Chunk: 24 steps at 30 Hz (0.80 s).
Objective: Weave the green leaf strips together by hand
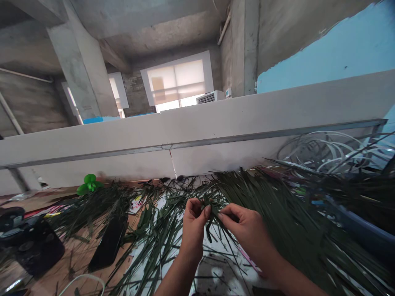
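Observation:
Between my two hands is a small piece of folded dark green leaf strips [211, 213], with short ends hanging below it. My left hand [196, 220] pinches it from the left, thumb on top. From the right, my right hand [242, 220] pinches a strip of the same piece between thumb and forefinger. Cut leaf strips [163, 226] lie scattered under and left of my hands. A large bundle of long green leaves [271, 218] fans out to the right. The exact shape of the held piece is partly hidden by my fingers.
A white partition [216, 119] with a metal rail stands behind the table. On the left are a black phone [109, 242], a black box-like object [37, 246] and a green small-bladed fan [90, 184]. A blue basin [364, 230] and coiled white strips [321, 152] sit at right.

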### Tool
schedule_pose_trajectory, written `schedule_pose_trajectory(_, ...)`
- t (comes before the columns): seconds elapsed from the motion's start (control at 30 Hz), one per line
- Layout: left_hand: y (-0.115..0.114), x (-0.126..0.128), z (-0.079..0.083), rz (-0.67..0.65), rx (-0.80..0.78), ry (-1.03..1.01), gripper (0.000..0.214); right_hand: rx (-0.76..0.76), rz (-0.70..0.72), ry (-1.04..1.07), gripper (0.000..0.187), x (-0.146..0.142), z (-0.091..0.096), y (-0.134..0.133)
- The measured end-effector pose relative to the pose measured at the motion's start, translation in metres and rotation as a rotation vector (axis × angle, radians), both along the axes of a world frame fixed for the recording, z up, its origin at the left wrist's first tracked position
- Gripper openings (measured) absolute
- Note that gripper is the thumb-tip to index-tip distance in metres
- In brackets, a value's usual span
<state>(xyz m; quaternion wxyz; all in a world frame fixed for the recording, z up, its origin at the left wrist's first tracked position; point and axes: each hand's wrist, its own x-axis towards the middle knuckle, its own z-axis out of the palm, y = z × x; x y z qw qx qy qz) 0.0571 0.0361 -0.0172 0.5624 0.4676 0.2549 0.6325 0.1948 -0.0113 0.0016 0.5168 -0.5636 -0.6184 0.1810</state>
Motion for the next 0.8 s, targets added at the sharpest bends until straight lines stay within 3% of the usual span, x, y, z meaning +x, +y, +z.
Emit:
schedule_pose_trajectory(0.27,0.002,-0.001,-0.002,-0.021,-0.023,-0.012,0.034,-0.011,0.044,0.106,0.022,-0.003,-0.004,0.002)
schedule_pose_trajectory(0.53,0.016,-0.012,0.004,-0.11,-0.172,-0.151,0.043,-0.045,0.093,0.085,0.031,0.014,0.013,0.005)
schedule_pose_trajectory(0.8,0.01,-0.014,0.009,-0.135,-0.197,-0.146,0.037,-0.018,0.092,0.089,0.02,0.009,0.003,0.009)
